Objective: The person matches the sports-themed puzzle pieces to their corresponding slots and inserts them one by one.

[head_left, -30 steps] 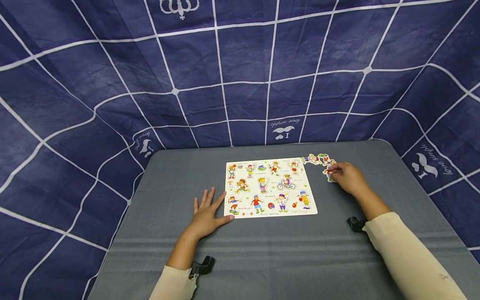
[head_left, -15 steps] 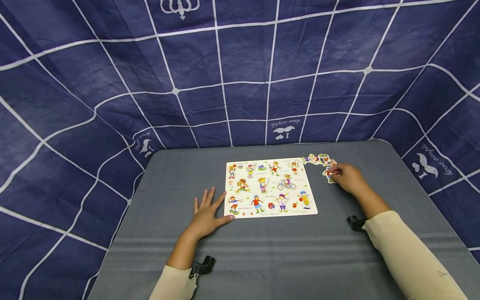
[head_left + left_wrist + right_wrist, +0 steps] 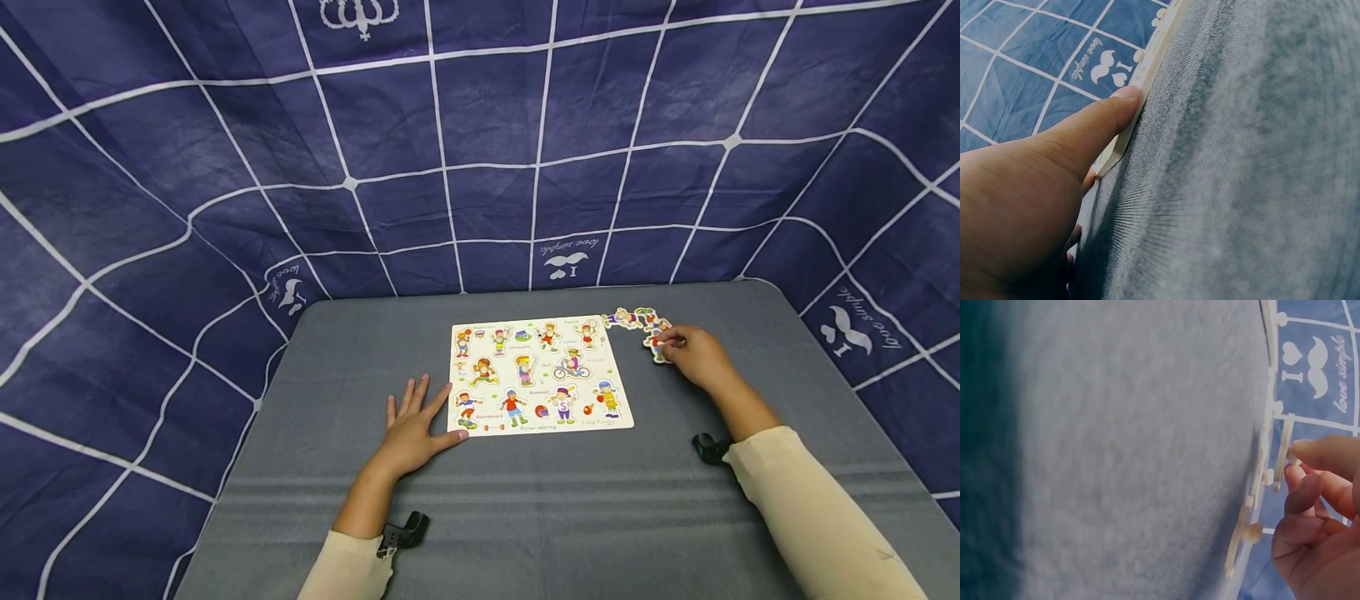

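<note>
Only one puzzle board (image 3: 540, 377) lay on the grey table (image 3: 525, 517) as I watched from my station, set a little beyond the middle, with one hand at each side of it. I counted twelve printed figures on its face, in three rows, though I could not tell which were loose pieces seated in their slots and which were bare printing.

My left hand (image 3: 411, 432) rested flat on the cloth at the board's near left corner, fingers spread and straight, gripping nothing. From the left wrist view the thumb (image 3: 1100, 125) pressed against the board's edge (image 3: 1147, 81).

My right hand (image 3: 693, 354) sat off the board's far right corner. Its fingers were curled, and the thumb and fingertips pinched one small figure piece (image 3: 658, 346), which was at or just above the cloth. In the right wrist view that piece (image 3: 1283, 453) showed edge-on between the fingertips (image 3: 1322, 453), tilted up off the table.

Just beyond it, about three more loose pieces (image 3: 636, 317) lay in a short row on the cloth, running right from the board's far right corner; they overlapped too much for a sure count.

Two black clips showed near the cuffs, one at each wrist. Behind the table hung a dark blue sheet (image 3: 480, 150) with white grid lines.
</note>
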{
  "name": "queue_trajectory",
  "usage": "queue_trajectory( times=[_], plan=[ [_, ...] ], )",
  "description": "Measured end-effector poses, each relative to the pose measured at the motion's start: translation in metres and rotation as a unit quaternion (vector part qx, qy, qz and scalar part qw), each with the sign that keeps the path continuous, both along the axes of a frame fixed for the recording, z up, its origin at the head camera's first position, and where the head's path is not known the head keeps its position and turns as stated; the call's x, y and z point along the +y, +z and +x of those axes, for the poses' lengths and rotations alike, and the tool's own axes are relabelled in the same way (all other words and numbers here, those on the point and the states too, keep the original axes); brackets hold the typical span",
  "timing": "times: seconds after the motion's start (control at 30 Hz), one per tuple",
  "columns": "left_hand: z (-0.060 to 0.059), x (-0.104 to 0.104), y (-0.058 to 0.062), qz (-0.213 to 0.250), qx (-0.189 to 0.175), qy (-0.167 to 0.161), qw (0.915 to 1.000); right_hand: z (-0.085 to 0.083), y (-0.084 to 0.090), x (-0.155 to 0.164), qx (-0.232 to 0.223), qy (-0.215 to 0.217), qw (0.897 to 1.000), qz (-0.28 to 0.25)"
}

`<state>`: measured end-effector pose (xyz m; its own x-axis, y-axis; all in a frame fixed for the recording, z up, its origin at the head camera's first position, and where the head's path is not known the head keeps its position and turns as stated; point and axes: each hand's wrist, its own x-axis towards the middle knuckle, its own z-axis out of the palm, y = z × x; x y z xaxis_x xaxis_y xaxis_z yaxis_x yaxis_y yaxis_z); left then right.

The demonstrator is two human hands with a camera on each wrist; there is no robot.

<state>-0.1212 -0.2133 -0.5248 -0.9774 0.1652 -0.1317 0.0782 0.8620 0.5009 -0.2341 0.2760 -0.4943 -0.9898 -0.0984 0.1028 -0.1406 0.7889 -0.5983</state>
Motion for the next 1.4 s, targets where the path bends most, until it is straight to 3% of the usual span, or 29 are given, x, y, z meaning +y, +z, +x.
queue_trajectory(
  times=[0.4,0.6,0.87,1.4],
  plan=[
    [0.000,0.000,0.001,-0.002,-0.001,0.002,1.0000,0.015,0.011,-0.014,0.054,-0.011,0.998,-0.021],
    [0.000,0.000,0.000,0.003,0.009,0.001,0.9999,0.023,0.017,-0.023,0.057,-0.010,0.998,-0.039],
    [-0.001,0.000,0.001,-0.001,-0.007,0.000,1.0000,0.031,0.023,-0.034,0.066,-0.005,0.996,-0.053],
    [-0.001,0.001,0.002,-0.005,-0.003,0.000,1.0000,0.044,0.024,-0.057,0.051,0.014,0.995,-0.084]
  ],
)
